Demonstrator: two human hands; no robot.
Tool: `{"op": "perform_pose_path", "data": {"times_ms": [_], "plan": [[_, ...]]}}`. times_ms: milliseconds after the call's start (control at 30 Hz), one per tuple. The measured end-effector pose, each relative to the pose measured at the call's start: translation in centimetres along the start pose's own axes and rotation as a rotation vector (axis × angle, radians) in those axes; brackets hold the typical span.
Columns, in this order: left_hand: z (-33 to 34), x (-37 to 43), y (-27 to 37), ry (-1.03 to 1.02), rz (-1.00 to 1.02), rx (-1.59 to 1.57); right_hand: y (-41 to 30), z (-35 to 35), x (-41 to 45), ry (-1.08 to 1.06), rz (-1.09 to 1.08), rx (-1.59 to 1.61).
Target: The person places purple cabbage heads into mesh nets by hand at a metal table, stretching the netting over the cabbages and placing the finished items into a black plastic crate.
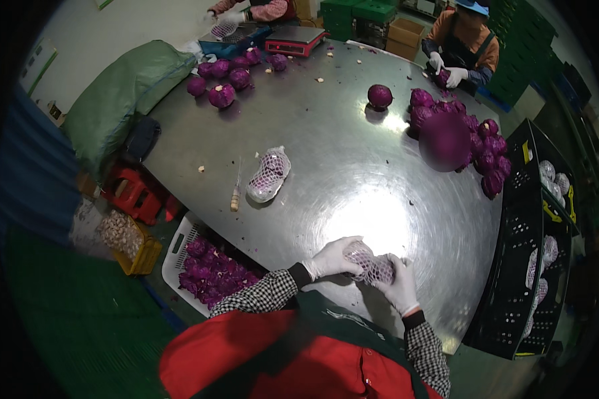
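Near the front edge of a metal table (309, 124), two red cabbages in white foam netting (369, 264) are held side by side. My left hand (337, 257), in a white glove, grips their left end. The right end is gripped by my right hand (398, 284), gloved too. Further left on the table lies another netted bundle (269, 174). Beside it is a knife (235, 192) with a light handle, its blade pointing away from me. Bare red cabbages (221, 96) form a group at the back left, and a larger heap (485, 159) lies at the right.
A white basket (172, 259) holds purple trimmings at lower left, near a yellow crate (149, 254) of pale pieces. Black crates (521, 279) with netted produce stand right. Scales (294, 40) and a green sack (125, 90) are at the back left. Two co-workers stand across the table.
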State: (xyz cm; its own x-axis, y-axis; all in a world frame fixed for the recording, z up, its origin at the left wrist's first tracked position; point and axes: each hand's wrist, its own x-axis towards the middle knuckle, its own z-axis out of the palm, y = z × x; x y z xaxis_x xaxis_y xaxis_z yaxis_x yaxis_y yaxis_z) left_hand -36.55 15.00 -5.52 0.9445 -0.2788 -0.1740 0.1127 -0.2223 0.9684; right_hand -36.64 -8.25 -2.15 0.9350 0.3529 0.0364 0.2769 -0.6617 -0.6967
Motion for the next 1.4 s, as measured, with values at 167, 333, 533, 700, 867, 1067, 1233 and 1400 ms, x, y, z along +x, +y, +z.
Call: {"op": "perform_pose_path", "data": {"times_ms": [167,333,533,700,867,1067,1233,1400], "plan": [[1.0,0.0,3.6,-0.048,0.102,0.291,0.2,-0.8,0.2,-0.097,-0.074,-0.275],[1.8,-1.2,6.1,-0.153,0.220,0.547,-0.8,-1.2,1.3,-0.468,0.083,0.100],[0.4,-2.3,5.8,-0.384,0.192,0.451,-0.1,1.5,-1.5,-0.304,-0.005,0.343],[-1.8,-1.4,5.5,-0.741,-0.027,-0.331,-0.2,-0.4,-1.7,-0.429,0.027,0.584],[-1.3,-1.8,2.7,-0.360,-0.236,-0.791,-1.7,-2.7,-0.5,-0.504,0.367,0.828],[1.7,-3.7,4.8,0.030,-0.160,-0.452,-2.0,-1.8,-0.9,-0.386,0.368,0.872],[1.0,-3.7,3.1,-0.026,-0.376,-1.288,-3.6,-2.7,1.5,-0.603,0.514,1.109],[2.0,-2.3,1.9,-0.047,-0.227,-1.363,-0.8,-1.3,2.1,-0.587,0.441,1.254]]}}
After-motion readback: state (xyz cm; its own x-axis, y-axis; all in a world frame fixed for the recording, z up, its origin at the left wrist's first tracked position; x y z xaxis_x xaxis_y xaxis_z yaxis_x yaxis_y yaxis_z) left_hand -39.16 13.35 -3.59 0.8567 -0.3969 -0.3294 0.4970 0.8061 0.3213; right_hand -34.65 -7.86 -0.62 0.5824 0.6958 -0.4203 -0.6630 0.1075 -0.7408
